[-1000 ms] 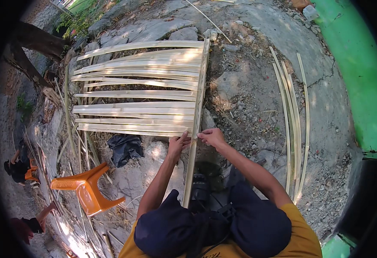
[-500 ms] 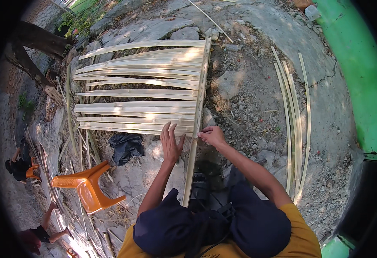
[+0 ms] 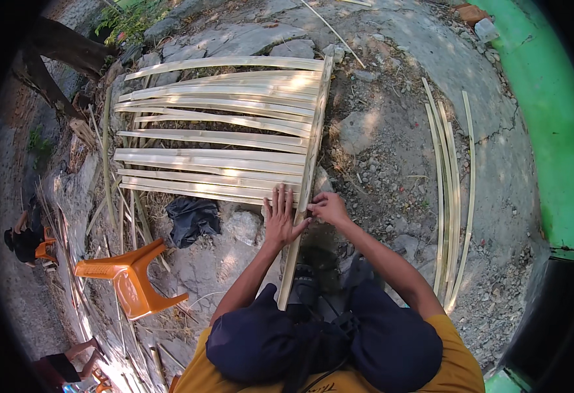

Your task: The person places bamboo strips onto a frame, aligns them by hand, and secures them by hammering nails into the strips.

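Some slats lie under the left hand, fingers spread, while the right hand pinches something unclear beside the long strip, seemingly aligning ends, which next calls for steadiness.

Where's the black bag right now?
In the head view, the black bag lies left of centre on the ground, between the slats and the orange stool, left of the left hand.

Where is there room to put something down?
Between the long cross strip and the loose strips on the right, there's mostly open pebbly ground. Another patch lies between those strips and the green surface. The left is crowded with an orange stool, black plastic and sticks.
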`<state>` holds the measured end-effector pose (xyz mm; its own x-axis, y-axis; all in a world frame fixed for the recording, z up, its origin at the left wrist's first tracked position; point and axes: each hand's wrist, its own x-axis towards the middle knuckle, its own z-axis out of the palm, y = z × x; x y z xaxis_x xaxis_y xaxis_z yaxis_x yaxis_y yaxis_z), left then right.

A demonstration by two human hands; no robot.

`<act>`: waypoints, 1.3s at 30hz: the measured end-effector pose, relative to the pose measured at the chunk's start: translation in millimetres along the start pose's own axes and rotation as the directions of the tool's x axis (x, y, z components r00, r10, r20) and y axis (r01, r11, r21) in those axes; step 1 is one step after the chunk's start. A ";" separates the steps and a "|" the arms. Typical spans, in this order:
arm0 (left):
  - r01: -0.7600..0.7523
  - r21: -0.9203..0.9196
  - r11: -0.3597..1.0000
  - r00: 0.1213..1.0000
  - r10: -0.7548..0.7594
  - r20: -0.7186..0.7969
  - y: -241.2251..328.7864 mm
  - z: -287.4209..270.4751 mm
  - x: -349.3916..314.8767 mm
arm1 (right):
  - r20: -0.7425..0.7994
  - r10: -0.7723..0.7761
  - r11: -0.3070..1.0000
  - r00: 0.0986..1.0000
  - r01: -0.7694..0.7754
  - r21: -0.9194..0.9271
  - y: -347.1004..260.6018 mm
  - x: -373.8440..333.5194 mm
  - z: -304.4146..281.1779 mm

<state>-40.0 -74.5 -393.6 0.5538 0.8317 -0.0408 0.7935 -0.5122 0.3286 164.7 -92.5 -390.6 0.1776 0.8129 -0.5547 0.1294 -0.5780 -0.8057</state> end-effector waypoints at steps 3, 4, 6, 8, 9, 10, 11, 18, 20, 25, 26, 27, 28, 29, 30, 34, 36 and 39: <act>0.004 0.000 1.000 1.000 -0.004 0.007 1.7 -2.7 0.0 | 0.028 -0.147 0.966 0.989 0.150 -0.213 1.4 1.5 -6.9; 0.002 0.009 1.000 1.000 -0.002 0.003 2.9 -4.1 0.6 | 0.029 -0.146 0.966 0.989 0.149 -0.214 0.2 2.6 -6.7; -0.002 0.018 1.000 1.000 0.002 0.002 3.6 -6.3 -0.3 | 0.032 -0.186 0.928 0.982 0.186 -0.324 -5.5 0.5 -5.5; -0.005 -0.001 1.000 1.000 0.005 -0.014 4.0 -8.6 -0.8 | 0.035 -0.155 0.944 0.987 0.158 -0.288 -9.5 -5.5 -7.2; -0.007 0.000 1.000 1.000 0.007 -0.015 4.1 -9.8 -1.2 | 0.039 -0.126 0.959 0.991 0.131 -0.253 -12.6 -8.0 -7.7; -0.002 0.021 1.000 1.000 0.002 -0.010 4.3 -11.0 -1.8 | 0.038 -0.127 0.959 0.991 0.132 -0.252 -14.1 -10.2 -7.6; 0.001 0.039 0.999 1.000 0.000 -0.007 5.4 -10.3 -1.0 | 0.020 -0.113 0.965 0.993 0.115 -0.236 -10.4 -10.9 -10.2; 0.009 0.005 1.000 1.000 -0.009 -0.003 5.9 -13.2 -1.0 | -0.049 -0.341 0.885 0.939 0.303 -0.353 -1.8 -28.2 -19.8; 0.037 -0.028 0.999 0.999 -0.037 -0.011 5.4 -15.2 -5.5 | -0.045 -0.397 0.863 0.917 0.356 -0.359 -0.5 -36.7 -19.9; 0.070 -0.301 0.951 0.927 -0.173 -0.332 0.9 -16.7 -21.4 | -0.017 -0.481 0.799 0.877 0.430 -0.420 18.3 -58.5 -28.3; 0.096 -0.366 0.926 0.903 -0.236 -0.359 1.4 -15.6 -22.0 | -0.028 -0.469 0.810 0.883 0.418 -0.412 21.1 -64.1 -34.8; 0.037 -0.327 0.944 0.869 -0.191 -0.456 1.5 -14.0 -21.3 | -0.041 -0.456 0.820 0.889 0.402 -0.406 24.3 -68.9 -42.3; 0.023 -0.340 0.940 0.873 -0.184 -0.451 -1.2 -13.6 -23.6 | -0.057 -0.450 0.822 0.891 0.388 -0.417 27.8 -72.8 -48.8; 0.041 -0.343 0.938 0.882 -0.195 -0.428 -9.8 -15.5 -30.8 | -0.073 -0.487 0.808 0.871 0.417 -0.415 27.0 -78.6 -50.6; 0.056 -0.353 0.934 0.894 -0.204 -0.398 -16.3 -16.2 -37.1 | -0.093 -0.516 0.796 0.851 0.437 -0.418 30.1 -88.6 -56.5; 0.085 -0.465 0.881 0.916 -0.253 -0.310 -16.2 -22.9 -48.0 | -0.252 -0.492 0.815 0.833 0.338 -0.470 56.6 -123.1 -127.9; 0.050 -0.492 0.869 0.919 -0.233 -0.318 -15.4 -21.4 -53.1 | -0.459 -0.400 0.867 0.793 0.165 -0.471 79.6 -146.4 -170.1; 0.105 -0.545 0.832 0.932 -0.274 -0.238 2.1 -19.7 -48.8 | -0.567 -0.339 0.843 0.751 -0.026 -0.538 131.6 -192.6 -226.9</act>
<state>-70.3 -111.9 -372.3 0.2385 0.9663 0.0969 0.5806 -0.2218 0.7834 368.9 -341.3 -342.7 0.6429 0.7655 -0.0254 0.6292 -0.5468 -0.5524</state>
